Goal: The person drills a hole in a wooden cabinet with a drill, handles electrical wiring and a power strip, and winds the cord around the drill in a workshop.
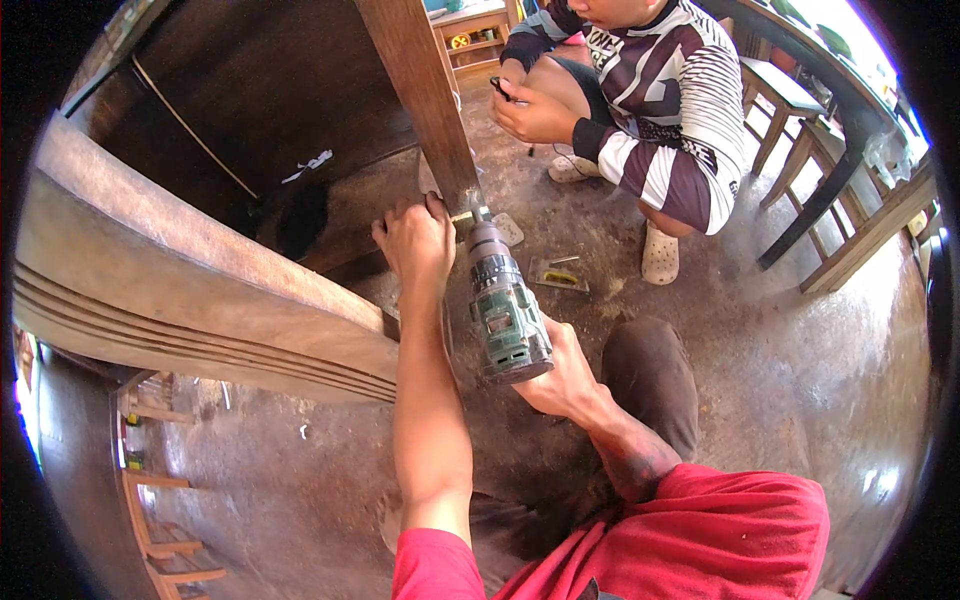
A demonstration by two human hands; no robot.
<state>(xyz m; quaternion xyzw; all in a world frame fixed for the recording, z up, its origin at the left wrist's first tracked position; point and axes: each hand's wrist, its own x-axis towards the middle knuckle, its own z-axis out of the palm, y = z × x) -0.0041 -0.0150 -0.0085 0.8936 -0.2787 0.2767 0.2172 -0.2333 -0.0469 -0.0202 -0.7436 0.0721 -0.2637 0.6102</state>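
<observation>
1. Overhead, a large curved wooden furniture frame (pixel 190 290), sweeping from the left edge toward the middle; lying on its side above the concrete floor (pixel 800 360).
2. Next, a straight wooden leg (pixel 425 95), running from the top of the view down and slightly right to where it meets the frame; long axis nearly upright in the picture, lower end just beside the left hand.
3. Then the green cordless drill (pixel 508 312), body pointing up along almost the same line as the leg, nose touching the leg's lower end; sits directly ahead of the right hand, below and right of the left.
4. Left hand (pixel 415 240): closed around the leg's lower end at the joint, bracing it; nearer the contact point than the right.
5. Right hand (pixel 562 375): wrapped around the drill's grip from behind, mostly hidden by the drill body.
6. Beyond, a crouching person's hands (pixel 535 110) holding a small dark object, well apart from the drill.
</observation>
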